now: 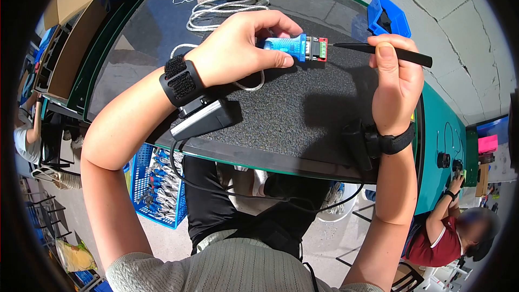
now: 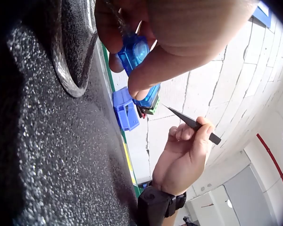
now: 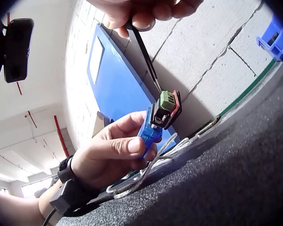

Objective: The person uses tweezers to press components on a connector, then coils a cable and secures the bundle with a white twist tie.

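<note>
My left hand holds a translucent blue serial adapter between thumb and fingers, above the dark mat. A small red board with a green terminal block is at the adapter's end, facing right. My right hand pinches black tweezers. Their thin tips point left, right at the green block in the right wrist view. In the left wrist view the tweezers show beyond the adapter. A clear-jacketed, silvery cable runs from the adapter and lies coiled on the mat behind my left hand.
A small blue bin stands at the table's back right, by the block wall. Below the front edge, a blue basket holds several cabled adapters, and a white bucket holds more cables. Another person works at the right.
</note>
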